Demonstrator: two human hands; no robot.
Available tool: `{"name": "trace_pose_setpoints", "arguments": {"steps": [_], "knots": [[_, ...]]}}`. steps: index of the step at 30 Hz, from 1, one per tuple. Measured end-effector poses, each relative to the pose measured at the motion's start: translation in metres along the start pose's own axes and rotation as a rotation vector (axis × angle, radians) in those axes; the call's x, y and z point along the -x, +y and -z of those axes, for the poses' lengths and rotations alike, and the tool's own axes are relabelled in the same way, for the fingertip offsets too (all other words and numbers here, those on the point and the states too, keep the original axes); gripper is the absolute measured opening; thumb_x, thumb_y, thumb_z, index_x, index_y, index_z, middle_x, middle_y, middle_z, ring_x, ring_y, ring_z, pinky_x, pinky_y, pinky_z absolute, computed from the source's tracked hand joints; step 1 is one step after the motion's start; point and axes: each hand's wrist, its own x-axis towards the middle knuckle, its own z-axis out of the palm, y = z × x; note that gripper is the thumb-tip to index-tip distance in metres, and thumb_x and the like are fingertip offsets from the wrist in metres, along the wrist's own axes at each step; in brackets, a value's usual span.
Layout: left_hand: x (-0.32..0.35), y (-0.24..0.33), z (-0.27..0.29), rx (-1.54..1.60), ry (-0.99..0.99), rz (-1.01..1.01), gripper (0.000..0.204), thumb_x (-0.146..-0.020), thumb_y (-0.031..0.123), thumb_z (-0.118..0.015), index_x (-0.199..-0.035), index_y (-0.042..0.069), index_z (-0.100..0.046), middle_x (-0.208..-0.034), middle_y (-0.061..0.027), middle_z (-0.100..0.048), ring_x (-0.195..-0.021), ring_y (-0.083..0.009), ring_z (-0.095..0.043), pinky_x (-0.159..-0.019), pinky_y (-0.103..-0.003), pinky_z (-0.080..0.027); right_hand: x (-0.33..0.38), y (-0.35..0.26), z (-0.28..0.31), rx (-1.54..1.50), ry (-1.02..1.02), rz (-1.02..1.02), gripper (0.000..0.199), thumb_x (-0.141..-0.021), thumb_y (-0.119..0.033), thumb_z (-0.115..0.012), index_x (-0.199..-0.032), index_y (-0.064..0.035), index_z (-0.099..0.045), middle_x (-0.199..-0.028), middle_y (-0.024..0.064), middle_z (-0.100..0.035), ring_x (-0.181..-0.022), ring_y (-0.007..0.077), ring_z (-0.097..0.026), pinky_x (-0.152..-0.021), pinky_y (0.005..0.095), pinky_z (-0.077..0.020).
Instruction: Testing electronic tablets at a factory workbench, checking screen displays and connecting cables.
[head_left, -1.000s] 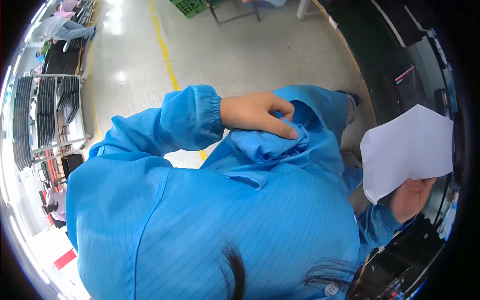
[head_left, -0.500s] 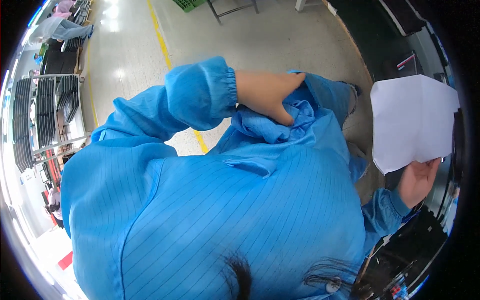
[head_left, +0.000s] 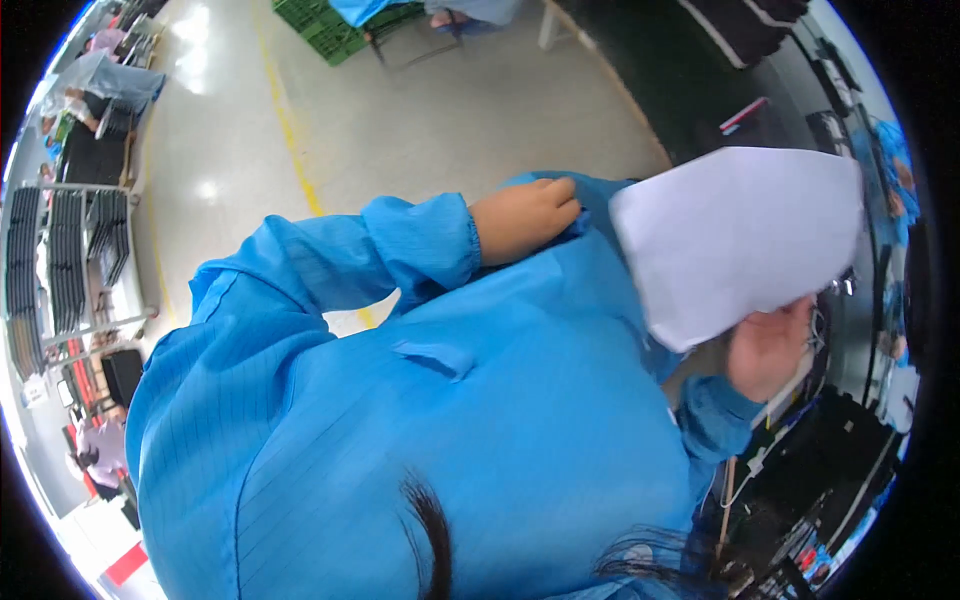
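Note:
My left hand rests closed on the front of my blue smock, fingers curled into the fabric near the lap. My right hand holds a sheet of white paper by its lower edge, raised in front of me at the right. The paper covers part of the smock and the dark workbench behind it. My blue sleeves fill the middle of the view.
A dark workbench with cables and small parts runs along the right. A pale floor with a yellow line lies ahead. Racks of dark trays stand at the left. Green crates and other people in blue are far off.
The white paper has come up and toward the middle, now larger in view. My left hand has slid off the bunched fabric and lies flatter on the smock.

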Motion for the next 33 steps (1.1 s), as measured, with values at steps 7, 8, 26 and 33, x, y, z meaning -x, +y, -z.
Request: {"name": "trace_pose_setpoints", "arguments": {"steps": [7, 8, 26, 33], "knots": [[-0.017, -0.013, -0.019, 0.434, 0.016, -0.081, 0.044, -0.082, 0.022, -0.052, -0.119, 0.001, -0.044, -0.118, -0.0218, -0.047, -0.11, -0.0371, -0.044, -0.091, -0.043, -0.039, 0.031, 0.037, -0.06, -0.026, -0.132, -0.073, 0.026, -0.092, -0.023, -0.043, -0.112, -0.0056, -0.045, -0.113, 0.0071, -0.052, -0.107, 0.0201, -0.048, -0.094, 0.0404, -0.0359], [-0.013, -0.015, -0.017, 0.397, -0.007, -0.14, 0.045, -0.082, 0.023, -0.052, -0.121, 0.001, -0.042, -0.12, -0.022, -0.045, -0.112, -0.0371, -0.042, -0.093, -0.043, -0.037, 0.031, 0.037, -0.061, -0.028, -0.124, -0.057, 0.024, -0.092, -0.021, -0.043, -0.111, -0.0053, -0.044, -0.113, 0.0077, -0.052, -0.107, 0.0201, -0.048, -0.094, 0.0402, -0.0361], [-0.022, -0.048, -0.048, 0.106, -0.089, -0.193, 0.044, -0.087, 0.025, -0.043, -0.123, 0.0, -0.042, -0.125, -0.0207, -0.045, -0.113, -0.0347, -0.044, -0.098, -0.04, -0.034, 0.02, 0.037, -0.08, -0.21, -0.399, -0.059, 0.025, -0.094, -0.016, -0.038, -0.118, -0.0081, -0.039, -0.124, 0.0073, -0.047, -0.117, 0.0235, -0.045, -0.096, 0.0457, -0.0366], [0.032, 0.006, 0.02, -0.128, -0.153, -0.119, 0.042, -0.086, 0.022, -0.046, -0.123, 0.003, -0.045, -0.125, -0.0217, -0.04, -0.099, -0.0362, -0.05, -0.089, -0.041, -0.041, 0.015, 0.025, -0.085, -0.365, -0.214, -0.126, 0.024, -0.093, -0.018, -0.042, -0.114, -0.0057, -0.042, -0.122, 0.0099, -0.049, -0.115, 0.0242, -0.046, -0.096, 0.0445, -0.0376]]}}
